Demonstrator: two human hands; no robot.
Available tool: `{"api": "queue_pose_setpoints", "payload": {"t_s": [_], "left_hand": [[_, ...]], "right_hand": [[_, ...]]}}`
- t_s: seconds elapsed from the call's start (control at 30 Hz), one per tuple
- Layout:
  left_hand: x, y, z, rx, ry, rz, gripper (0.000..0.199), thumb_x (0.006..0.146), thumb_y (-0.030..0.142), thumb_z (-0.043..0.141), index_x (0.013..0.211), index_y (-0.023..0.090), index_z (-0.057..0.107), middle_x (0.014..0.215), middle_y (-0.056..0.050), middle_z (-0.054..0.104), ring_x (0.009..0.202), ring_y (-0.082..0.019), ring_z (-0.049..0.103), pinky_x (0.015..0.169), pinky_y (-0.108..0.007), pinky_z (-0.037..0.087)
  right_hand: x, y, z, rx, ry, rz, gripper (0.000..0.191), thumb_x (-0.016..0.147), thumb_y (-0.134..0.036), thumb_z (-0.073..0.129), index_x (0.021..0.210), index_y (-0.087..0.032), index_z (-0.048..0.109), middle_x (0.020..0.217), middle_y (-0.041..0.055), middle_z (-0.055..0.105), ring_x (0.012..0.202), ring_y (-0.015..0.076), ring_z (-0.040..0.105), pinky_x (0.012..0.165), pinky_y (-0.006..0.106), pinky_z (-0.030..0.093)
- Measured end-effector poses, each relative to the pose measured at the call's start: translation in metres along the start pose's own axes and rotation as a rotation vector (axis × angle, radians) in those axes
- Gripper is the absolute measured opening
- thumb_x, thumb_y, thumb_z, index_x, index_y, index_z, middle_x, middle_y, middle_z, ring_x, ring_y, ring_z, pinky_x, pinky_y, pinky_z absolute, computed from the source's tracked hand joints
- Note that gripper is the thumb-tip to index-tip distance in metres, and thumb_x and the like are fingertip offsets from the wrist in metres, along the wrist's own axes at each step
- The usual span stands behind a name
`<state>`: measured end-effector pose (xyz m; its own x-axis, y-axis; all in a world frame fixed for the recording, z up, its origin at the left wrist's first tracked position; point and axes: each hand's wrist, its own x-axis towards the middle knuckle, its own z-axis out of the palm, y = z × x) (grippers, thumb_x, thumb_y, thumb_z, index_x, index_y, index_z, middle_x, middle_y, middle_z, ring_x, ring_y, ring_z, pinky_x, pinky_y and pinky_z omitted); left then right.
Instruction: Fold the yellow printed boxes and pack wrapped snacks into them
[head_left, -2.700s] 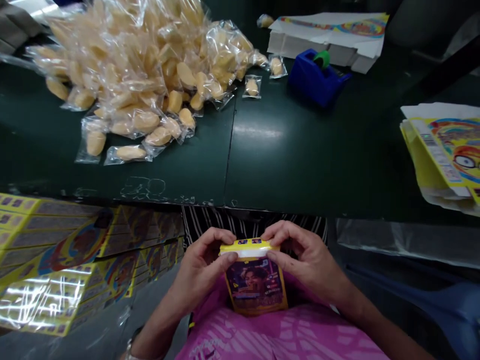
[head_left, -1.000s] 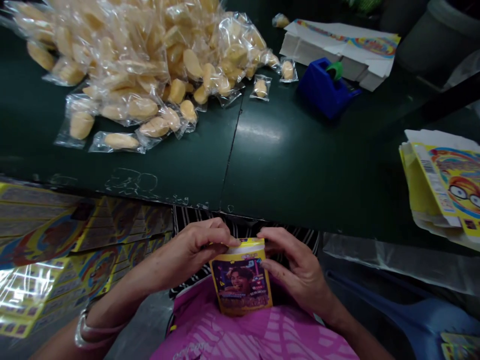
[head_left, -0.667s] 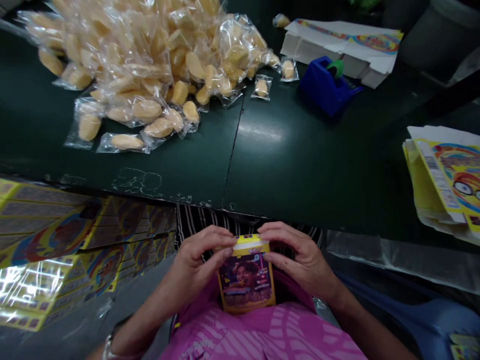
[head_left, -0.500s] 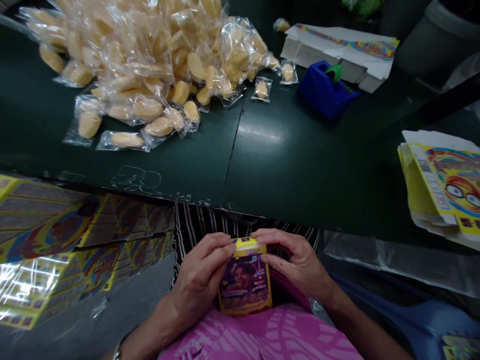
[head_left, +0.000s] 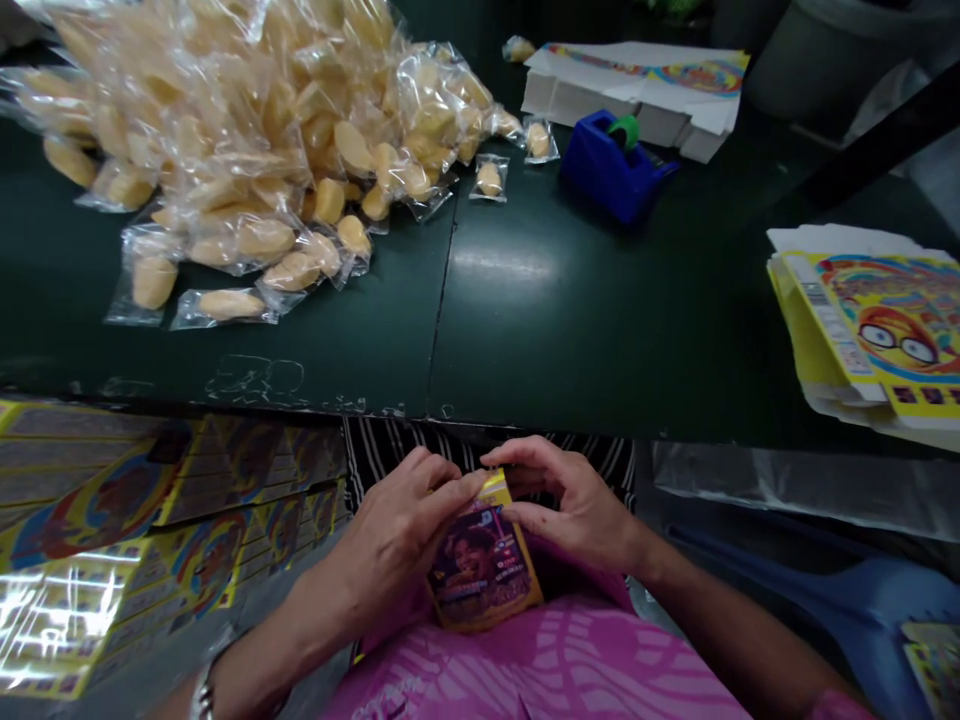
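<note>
A small yellow and purple box (head_left: 486, 570) with a printed picture leans slightly tilted against the pink shirt, just below the table's front edge. My left hand (head_left: 409, 525) grips its upper left side, the fingers bent over the top corner. On the top right, my right hand (head_left: 566, 500) holds the box between thumb and fingers. The fingertips of both hands almost meet at the yellow top edge. My fingers hide part of the top.
Wrapped yellowish pieces (head_left: 247, 150) lie heaped on the dark green table (head_left: 525, 350). A blue tape dispenser (head_left: 615, 170) stands beside stacked flat cartons (head_left: 637, 90). More flat cartons (head_left: 877, 320) lie at right. Printed yellow sheets (head_left: 90, 540) are below left; a blue stool (head_left: 840, 610) is below right.
The box has tilted, its top leaning a little to the right. My left fingers have moved further over its top edge. The whole view has shifted slightly.
</note>
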<state>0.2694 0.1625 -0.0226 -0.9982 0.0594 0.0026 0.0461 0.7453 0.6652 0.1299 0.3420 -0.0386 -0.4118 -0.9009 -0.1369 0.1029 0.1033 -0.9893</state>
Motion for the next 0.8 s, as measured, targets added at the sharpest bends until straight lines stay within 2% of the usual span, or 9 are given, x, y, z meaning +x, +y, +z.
{"api": "queue_pose_setpoints", "payload": {"t_s": [0.13, 0.2, 0.27, 0.33, 0.47, 0.53, 0.6, 0.7, 0.8], "left_hand": [[0.000, 0.000, -0.005, -0.003, -0.093, -0.001, 0.043, 0.096, 0.014, 0.046, 0.134, 0.032, 0.051, 0.092, -0.003, 0.059, 0.082, -0.018, 0.050, 0.065, -0.029, 0.041], [0.001, -0.001, -0.009, -0.054, -0.090, -0.011, 0.042, 0.096, 0.014, 0.046, 0.132, 0.033, 0.055, 0.091, -0.003, 0.060, 0.082, -0.017, 0.053, 0.067, -0.028, 0.043], [0.000, -0.004, -0.011, -0.170, 0.014, -0.055, 0.038, 0.096, 0.014, 0.046, 0.126, 0.033, 0.060, 0.097, -0.003, 0.063, 0.088, -0.016, 0.057, 0.072, -0.027, 0.047], [-0.003, -0.007, -0.008, -0.306, 0.181, -0.161, 0.033, 0.094, 0.017, 0.053, 0.123, 0.030, 0.062, 0.108, -0.004, 0.065, 0.100, -0.017, 0.061, 0.082, -0.028, 0.051], [-0.014, -0.004, 0.022, -0.527, 0.411, -0.417, 0.026, 0.089, 0.024, 0.062, 0.114, 0.025, 0.069, 0.122, -0.007, 0.067, 0.113, -0.021, 0.063, 0.092, -0.033, 0.053], [-0.018, 0.003, 0.038, -0.570, 0.514, -0.476, 0.021, 0.090, 0.023, 0.060, 0.108, 0.025, 0.072, 0.122, -0.007, 0.068, 0.114, -0.022, 0.063, 0.096, -0.036, 0.052], [-0.021, 0.009, 0.046, -0.578, 0.580, -0.483, 0.022, 0.090, 0.022, 0.060, 0.107, 0.027, 0.073, 0.122, -0.006, 0.068, 0.114, -0.021, 0.063, 0.098, -0.035, 0.051], [-0.019, 0.014, 0.037, -0.662, 0.524, -0.468, 0.014, 0.087, 0.023, 0.065, 0.096, 0.026, 0.075, 0.111, -0.005, 0.069, 0.103, -0.019, 0.065, 0.085, -0.028, 0.054], [-0.013, 0.014, 0.022, -0.694, 0.461, -0.517, 0.012, 0.084, 0.029, 0.068, 0.092, 0.024, 0.074, 0.097, -0.004, 0.069, 0.089, -0.017, 0.066, 0.075, -0.024, 0.053]], "right_hand": [[0.000, 0.002, -0.001, -0.035, -0.027, -0.034, 0.031, 0.083, -0.012, 0.066, 0.113, -0.020, 0.061, 0.111, 0.0062, 0.068, 0.097, 0.0192, 0.070, 0.089, 0.034, 0.058], [0.001, 0.002, -0.004, -0.064, -0.043, -0.065, 0.025, 0.084, -0.012, 0.066, 0.108, -0.020, 0.064, 0.113, 0.0065, 0.068, 0.099, 0.0192, 0.069, 0.087, 0.032, 0.058], [0.002, 0.000, -0.008, -0.090, -0.038, -0.084, 0.019, 0.085, -0.013, 0.065, 0.102, -0.020, 0.066, 0.114, 0.0069, 0.067, 0.103, 0.0192, 0.067, 0.087, 0.030, 0.058], [0.001, 0.000, -0.013, -0.078, 0.006, -0.075, 0.015, 0.087, -0.016, 0.065, 0.101, -0.020, 0.066, 0.116, 0.0070, 0.066, 0.106, 0.0189, 0.066, 0.088, 0.030, 0.057], [-0.005, 0.004, -0.018, 0.013, 0.119, 0.009, 0.010, 0.089, -0.026, 0.068, 0.097, -0.021, 0.064, 0.118, 0.0078, 0.065, 0.105, 0.0194, 0.067, 0.088, 0.031, 0.057], [-0.010, 0.006, -0.017, 0.028, 0.176, 0.043, 0.014, 0.088, -0.032, 0.070, 0.088, -0.020, 0.065, 0.113, 0.0087, 0.067, 0.099, 0.0200, 0.069, 0.084, 0.031, 0.059], [-0.013, 0.007, -0.014, 0.054, 0.223, 0.058, 0.017, 0.086, -0.034, 0.072, 0.082, -0.019, 0.064, 0.108, 0.0082, 0.069, 0.094, 0.0197, 0.070, 0.080, 0.030, 0.059], [-0.014, 0.006, -0.010, 0.086, 0.224, 0.057, 0.014, 0.085, -0.033, 0.073, 0.090, -0.021, 0.067, 0.100, 0.0060, 0.071, 0.089, 0.0186, 0.071, 0.078, 0.028, 0.060], [-0.014, 0.005, -0.008, 0.048, 0.205, 0.015, 0.014, 0.086, -0.033, 0.071, 0.094, -0.022, 0.071, 0.098, 0.0059, 0.072, 0.088, 0.0189, 0.069, 0.078, 0.029, 0.058]]}}
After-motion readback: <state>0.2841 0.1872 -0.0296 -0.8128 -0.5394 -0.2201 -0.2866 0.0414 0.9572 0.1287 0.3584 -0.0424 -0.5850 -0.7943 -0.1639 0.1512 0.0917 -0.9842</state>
